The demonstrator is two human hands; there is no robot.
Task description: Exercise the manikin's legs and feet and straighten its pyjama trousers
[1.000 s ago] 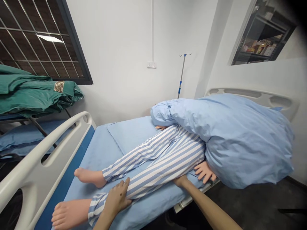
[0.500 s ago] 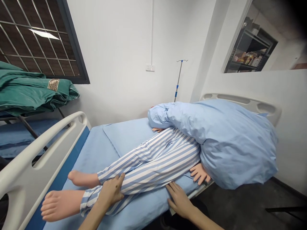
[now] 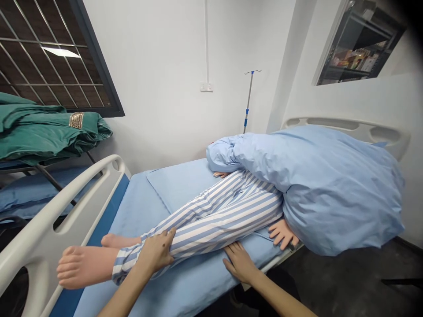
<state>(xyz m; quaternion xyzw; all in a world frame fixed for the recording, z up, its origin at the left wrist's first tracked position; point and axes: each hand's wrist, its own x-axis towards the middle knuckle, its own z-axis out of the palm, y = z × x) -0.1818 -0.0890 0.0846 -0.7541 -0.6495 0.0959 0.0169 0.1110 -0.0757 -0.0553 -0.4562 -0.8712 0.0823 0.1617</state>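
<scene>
A manikin in blue-and-white striped trousers (image 3: 228,220) lies on the bed, its upper body covered by a bunched light blue quilt (image 3: 337,189). My left hand (image 3: 157,252) grips the near lower leg over the trouser cloth, just above the bare near foot (image 3: 87,266). That foot partly hides the far foot (image 3: 120,240). My right hand (image 3: 243,262) lies open on the blue sheet (image 3: 198,281), fingers stretched against the near thigh's lower edge. The manikin's near hand (image 3: 282,233) rests on the mattress edge beside the quilt; its far hand (image 3: 220,174) peeks out.
The footboard (image 3: 79,193) stands at left, the headboard (image 3: 350,127) at right behind the quilt. Behind the bed rises a drip stand (image 3: 247,101) near the wall. Folded green cloth (image 3: 53,132) lies on a rack at far left. The quilt overhangs the bed's near edge.
The near leg has shifted away from me with my left hand, so its foot now overlaps the far foot. My right hand stays by the thigh. The view has shifted slightly.
</scene>
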